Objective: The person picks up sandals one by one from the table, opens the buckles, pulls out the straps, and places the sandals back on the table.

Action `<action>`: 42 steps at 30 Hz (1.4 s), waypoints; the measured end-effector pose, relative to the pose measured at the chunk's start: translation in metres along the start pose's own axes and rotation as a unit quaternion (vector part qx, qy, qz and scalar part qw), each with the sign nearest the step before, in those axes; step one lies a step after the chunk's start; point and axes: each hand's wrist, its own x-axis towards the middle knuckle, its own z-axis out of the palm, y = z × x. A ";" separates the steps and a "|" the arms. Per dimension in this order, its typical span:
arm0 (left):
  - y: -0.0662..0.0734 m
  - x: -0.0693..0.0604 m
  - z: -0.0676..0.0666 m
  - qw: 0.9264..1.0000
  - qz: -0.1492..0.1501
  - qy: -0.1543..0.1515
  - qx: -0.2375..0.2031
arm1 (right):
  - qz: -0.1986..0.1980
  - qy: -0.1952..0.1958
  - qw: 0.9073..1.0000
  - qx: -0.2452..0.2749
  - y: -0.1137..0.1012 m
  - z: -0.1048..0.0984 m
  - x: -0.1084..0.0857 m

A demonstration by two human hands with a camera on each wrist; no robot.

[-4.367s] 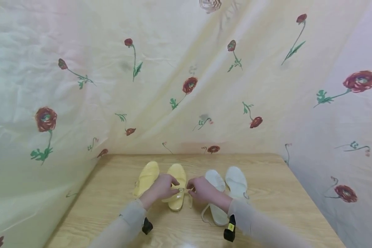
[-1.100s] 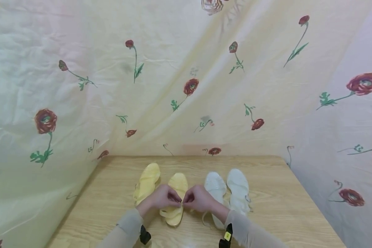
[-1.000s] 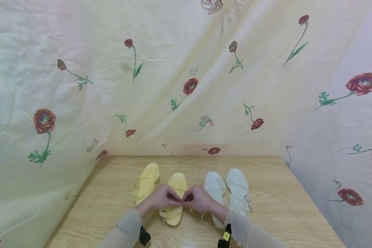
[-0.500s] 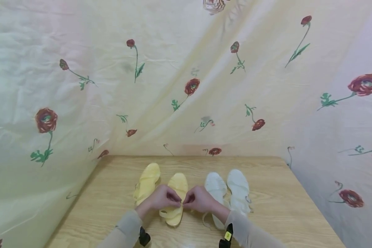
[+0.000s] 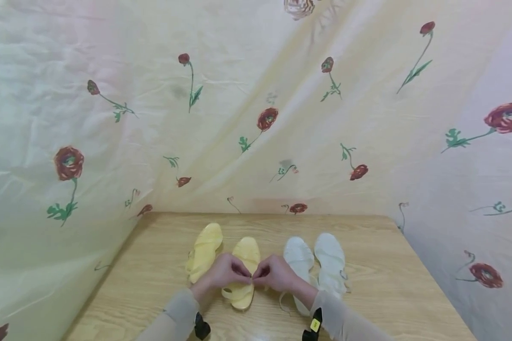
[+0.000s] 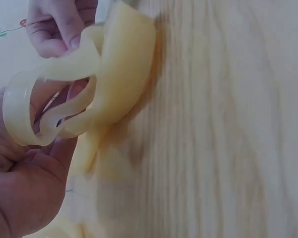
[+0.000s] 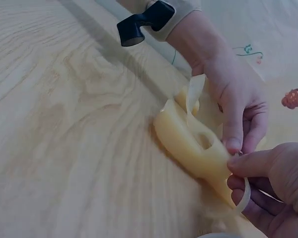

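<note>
Together, hands [image 5: 276, 273] pinch strap [image 7: 247, 194] of yellow sandal [image 5: 241, 303] | white sandals [image 5: 298, 253] just right | tabletop [image 5: 379, 270] runs wide to side edges [image 5: 431, 279]

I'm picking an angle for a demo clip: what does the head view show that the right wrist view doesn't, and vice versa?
Only the head view shows the white sandals as a full pair, and the right sleeve. Only the right wrist view clearly shows the thin strap curving down by the right hand. Both show the left hand and right hand close together at the nearer yellow sandal, the wooden table and the floral cloth.
</note>
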 end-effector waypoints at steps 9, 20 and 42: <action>-0.001 0.003 0.004 1.000 0.017 0.014 0.001 | 0.008 0.010 1.000 -0.014 0.007 -0.008 -0.003; -0.004 -0.002 -0.001 1.000 0.016 -0.006 -0.016 | -0.013 0.017 0.999 -0.048 0.004 0.002 0.001; 0.017 -0.004 -0.002 0.996 0.077 0.035 0.002 | -0.002 0.051 0.998 -0.023 -0.014 -0.002 0.003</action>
